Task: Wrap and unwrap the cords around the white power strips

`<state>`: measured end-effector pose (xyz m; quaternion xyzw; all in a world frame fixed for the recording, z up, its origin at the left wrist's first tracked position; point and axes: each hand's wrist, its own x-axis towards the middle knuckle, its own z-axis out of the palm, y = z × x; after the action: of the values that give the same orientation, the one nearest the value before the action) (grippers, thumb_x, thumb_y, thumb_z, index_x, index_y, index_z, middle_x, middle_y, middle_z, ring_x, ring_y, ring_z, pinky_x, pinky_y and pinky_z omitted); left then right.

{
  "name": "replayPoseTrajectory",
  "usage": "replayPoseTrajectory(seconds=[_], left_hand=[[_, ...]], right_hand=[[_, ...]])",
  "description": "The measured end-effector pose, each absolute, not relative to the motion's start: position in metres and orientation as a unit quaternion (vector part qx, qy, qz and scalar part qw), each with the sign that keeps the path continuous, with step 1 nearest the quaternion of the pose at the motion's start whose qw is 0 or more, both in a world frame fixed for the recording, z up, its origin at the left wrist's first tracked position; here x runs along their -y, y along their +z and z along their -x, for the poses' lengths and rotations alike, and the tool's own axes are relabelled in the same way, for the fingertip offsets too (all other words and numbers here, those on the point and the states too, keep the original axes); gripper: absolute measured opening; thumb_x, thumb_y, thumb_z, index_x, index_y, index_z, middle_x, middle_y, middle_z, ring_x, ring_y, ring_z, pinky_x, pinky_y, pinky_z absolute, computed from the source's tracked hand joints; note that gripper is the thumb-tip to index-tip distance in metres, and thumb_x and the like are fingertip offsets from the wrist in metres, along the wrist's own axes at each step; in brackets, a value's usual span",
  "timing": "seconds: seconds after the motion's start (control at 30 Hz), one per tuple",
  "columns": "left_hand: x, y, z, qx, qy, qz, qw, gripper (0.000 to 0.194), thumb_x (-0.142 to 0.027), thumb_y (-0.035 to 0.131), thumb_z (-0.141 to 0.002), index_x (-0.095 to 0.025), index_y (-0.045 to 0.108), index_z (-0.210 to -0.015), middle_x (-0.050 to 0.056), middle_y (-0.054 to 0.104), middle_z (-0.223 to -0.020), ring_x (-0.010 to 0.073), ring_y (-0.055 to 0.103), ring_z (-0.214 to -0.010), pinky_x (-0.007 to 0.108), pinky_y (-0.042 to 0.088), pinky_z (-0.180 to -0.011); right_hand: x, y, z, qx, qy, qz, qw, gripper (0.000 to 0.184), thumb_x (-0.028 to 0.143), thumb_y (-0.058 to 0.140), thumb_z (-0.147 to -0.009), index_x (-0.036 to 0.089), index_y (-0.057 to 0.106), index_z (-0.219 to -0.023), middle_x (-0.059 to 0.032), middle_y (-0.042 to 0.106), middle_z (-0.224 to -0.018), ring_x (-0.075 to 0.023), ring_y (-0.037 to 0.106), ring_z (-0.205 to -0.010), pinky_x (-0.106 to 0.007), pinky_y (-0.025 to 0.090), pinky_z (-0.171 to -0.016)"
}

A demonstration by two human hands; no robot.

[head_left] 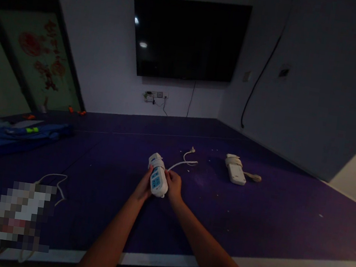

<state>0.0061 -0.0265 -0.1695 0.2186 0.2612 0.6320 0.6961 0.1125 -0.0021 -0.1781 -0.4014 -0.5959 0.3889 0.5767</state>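
Note:
Between both hands I hold a white power strip (160,183) with blue socket faces, tilted above the purple tabletop. My left hand (144,186) grips its left side, and my right hand (174,184) is closed at its right side. Several turns of its white cord (157,162) are wrapped around the upper part. The loose end of the cord runs off to the right and ends in a plug (193,150). Farther right lies a second white power strip (236,172), its cord wound around it and its plug (256,178) sticking out to the right.
The purple tabletop (124,144) has a pale front edge and small white scraps on it. Blue clothing (30,133) lies at the left. A blurred-out item (19,213) with a loose cord sits front left. A television (190,41) hangs on the back wall above wall sockets (157,95).

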Motion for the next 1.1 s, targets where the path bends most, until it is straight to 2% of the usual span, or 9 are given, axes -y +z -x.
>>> replayPoseTrajectory(seconds=[0.1, 0.2, 0.3, 0.37, 0.5, 0.73, 0.8, 0.93, 1.1], left_hand=[[0.025, -0.17, -0.015, -0.254, 0.662, -0.234, 0.665, 0.037, -0.033, 0.063, -0.077, -0.014, 0.058, -0.108, 0.008, 0.068, -0.095, 0.0186, 0.064, -0.088, 0.027, 0.049, -0.081], [0.027, -0.167, -0.019, -0.248, 0.674, -0.234, 0.655, 0.037, -0.026, 0.064, -0.076, -0.017, 0.057, -0.112, 0.006, 0.067, -0.099, 0.0186, 0.063, -0.092, 0.028, 0.048, -0.084], [0.03, -0.163, -0.017, -0.236, 0.651, -0.215, 0.688, 0.033, -0.033, 0.058, -0.08, -0.016, 0.059, -0.108, 0.007, 0.068, -0.096, 0.0208, 0.063, -0.093, 0.03, 0.048, -0.085], [0.032, -0.16, -0.015, -0.224, 0.633, -0.209, 0.711, 0.041, -0.045, 0.053, -0.081, -0.014, 0.06, -0.107, 0.008, 0.068, -0.095, 0.0223, 0.064, -0.091, 0.032, 0.05, -0.082], [0.034, -0.162, -0.011, -0.245, 0.598, -0.208, 0.734, 0.057, -0.06, 0.047, -0.078, -0.012, 0.06, -0.106, 0.011, 0.069, -0.086, 0.0246, 0.066, -0.081, 0.034, 0.052, -0.071], [0.031, -0.168, -0.007, -0.319, 0.596, -0.203, 0.709, 0.051, -0.052, 0.054, -0.077, -0.007, 0.061, -0.1, 0.01, 0.067, -0.064, 0.0211, 0.065, -0.058, 0.031, 0.052, -0.055], [0.033, -0.165, -0.005, -0.297, 0.614, -0.202, 0.703, 0.047, -0.048, 0.053, -0.079, -0.008, 0.06, -0.103, 0.01, 0.068, -0.071, 0.0199, 0.065, -0.058, 0.031, 0.053, -0.056], [0.04, -0.158, -0.003, -0.221, 0.634, -0.208, 0.711, 0.046, -0.044, 0.052, -0.08, -0.013, 0.056, -0.113, 0.012, 0.068, -0.099, 0.0207, 0.067, -0.07, 0.035, 0.054, -0.066], [0.046, -0.156, 0.0, -0.165, 0.644, -0.223, 0.713, 0.049, -0.047, 0.049, -0.081, -0.016, 0.053, -0.118, 0.012, 0.062, -0.116, 0.0212, 0.067, -0.077, 0.037, 0.053, -0.073]], right_hand=[[0.003, -0.174, -0.119, 0.595, 0.34, 0.437, 0.582, 0.036, 0.042, 0.042, -0.082, 0.015, 0.064, -0.072, -0.0043, 0.065, -0.066, -0.0163, 0.056, -0.063, -0.023, 0.041, -0.057], [0.003, -0.17, -0.123, 0.607, 0.275, 0.47, 0.579, 0.031, 0.034, 0.04, -0.084, 0.017, 0.066, -0.085, -0.0075, 0.069, -0.082, -0.0188, 0.06, -0.077, -0.027, 0.044, -0.071], [0.004, -0.167, -0.124, 0.616, 0.245, 0.465, 0.587, 0.031, 0.029, 0.039, -0.085, 0.018, 0.066, -0.095, -0.0093, 0.068, -0.095, -0.0196, 0.06, -0.089, -0.03, 0.044, -0.081], [0.005, -0.167, -0.123, 0.625, 0.247, 0.447, 0.591, 0.03, 0.028, 0.039, -0.085, 0.018, 0.065, -0.097, -0.0089, 0.068, -0.097, -0.0193, 0.061, -0.09, -0.031, 0.044, -0.083], [0.006, -0.169, -0.122, 0.64, 0.278, 0.423, 0.578, 0.028, 0.029, 0.04, -0.086, 0.02, 0.065, -0.096, -0.0068, 0.068, -0.094, -0.0189, 0.062, -0.084, -0.032, 0.047, -0.079], [-0.005, -0.171, -0.124, 0.597, 0.317, 0.392, 0.624, 0.028, 0.032, 0.041, -0.086, 0.016, 0.062, -0.095, -0.0093, 0.067, -0.094, -0.0179, 0.063, -0.079, -0.03, 0.049, -0.074], [-0.01, -0.171, -0.127, 0.569, 0.33, 0.402, 0.637, 0.031, 0.036, 0.042, -0.085, 0.015, 0.062, -0.095, -0.0096, 0.067, -0.091, -0.0179, 0.062, -0.077, -0.029, 0.05, -0.068], [-0.018, -0.172, -0.132, 0.523, 0.365, 0.429, 0.639, 0.037, 0.045, 0.044, -0.083, 0.014, 0.061, -0.09, -0.0085, 0.066, -0.081, -0.0175, 0.061, -0.07, -0.026, 0.049, -0.058], [-0.025, -0.179, -0.133, 0.486, 0.449, 0.441, 0.607, 0.031, 0.043, 0.047, -0.082, 0.014, 0.06, -0.085, -0.0035, 0.062, -0.067, -0.0137, 0.058, -0.054, -0.023, 0.046, -0.046]])
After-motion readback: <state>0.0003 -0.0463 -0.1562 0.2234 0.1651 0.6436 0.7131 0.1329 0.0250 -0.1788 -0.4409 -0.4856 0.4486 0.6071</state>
